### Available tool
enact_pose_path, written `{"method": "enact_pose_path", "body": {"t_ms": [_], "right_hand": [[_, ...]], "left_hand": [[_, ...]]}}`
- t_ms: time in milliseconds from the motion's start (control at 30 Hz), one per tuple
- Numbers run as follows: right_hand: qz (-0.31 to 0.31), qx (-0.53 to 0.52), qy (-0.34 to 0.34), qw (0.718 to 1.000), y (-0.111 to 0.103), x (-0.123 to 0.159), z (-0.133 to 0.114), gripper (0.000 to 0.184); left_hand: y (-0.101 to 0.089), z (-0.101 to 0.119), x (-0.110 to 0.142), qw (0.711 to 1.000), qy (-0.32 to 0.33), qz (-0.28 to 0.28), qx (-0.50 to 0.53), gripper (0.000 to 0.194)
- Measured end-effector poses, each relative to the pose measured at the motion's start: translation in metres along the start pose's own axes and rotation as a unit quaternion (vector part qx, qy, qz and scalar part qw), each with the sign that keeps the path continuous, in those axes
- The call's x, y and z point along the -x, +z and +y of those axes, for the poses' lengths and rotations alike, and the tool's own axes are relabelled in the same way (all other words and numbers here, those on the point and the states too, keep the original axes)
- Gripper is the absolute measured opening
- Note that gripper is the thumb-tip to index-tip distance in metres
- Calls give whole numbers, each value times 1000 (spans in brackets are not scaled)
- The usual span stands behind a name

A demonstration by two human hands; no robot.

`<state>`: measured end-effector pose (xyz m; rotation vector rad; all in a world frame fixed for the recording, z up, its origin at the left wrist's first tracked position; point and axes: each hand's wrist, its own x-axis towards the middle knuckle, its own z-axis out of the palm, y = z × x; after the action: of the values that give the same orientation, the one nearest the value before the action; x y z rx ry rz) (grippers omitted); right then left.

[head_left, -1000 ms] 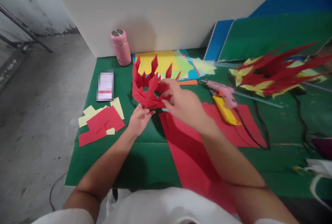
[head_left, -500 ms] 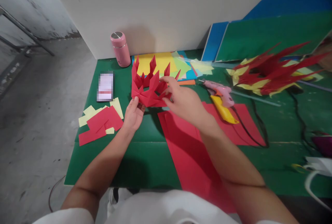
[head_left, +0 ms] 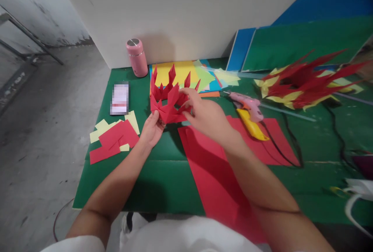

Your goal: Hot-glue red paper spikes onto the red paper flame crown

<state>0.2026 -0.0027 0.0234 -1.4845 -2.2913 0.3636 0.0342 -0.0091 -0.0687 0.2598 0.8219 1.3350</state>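
Right now I see both hands gripping the red paper crown above the surface's far middle: left hand closed on its near-left rim, right hand pinching its right side.

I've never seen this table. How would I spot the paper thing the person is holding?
Start at the green table and find the pink bottle by the white wall. Just right of it and nearer the person, both hands, left hand and right hand, hold a red paper crown. Unlike the flat sheets around it, it is a folded ring of upright spikes.
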Motion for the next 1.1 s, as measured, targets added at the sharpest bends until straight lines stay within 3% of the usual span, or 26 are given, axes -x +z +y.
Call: {"method": "enact_pose_path", "body": {"t_ms": [133, 367, 600, 1100], "right_hand": [[-6, 11, 21, 1000, -3, 0, -1, 62], [0, 2, 20, 1000, -5, 0, 1, 64], [-8, 7, 17, 1000, -7, 1, 4, 67], [1, -6, 3, 1000, -7, 1, 4, 69]], "left_hand": [[0, 0, 0, 1000, 9, 15, 15, 6], [3, 2, 2, 999, 6, 41, 19, 17], [6, 2, 4, 998, -5, 53, 19, 16], [12, 1, 6, 999, -14, 38, -15, 27]]}}
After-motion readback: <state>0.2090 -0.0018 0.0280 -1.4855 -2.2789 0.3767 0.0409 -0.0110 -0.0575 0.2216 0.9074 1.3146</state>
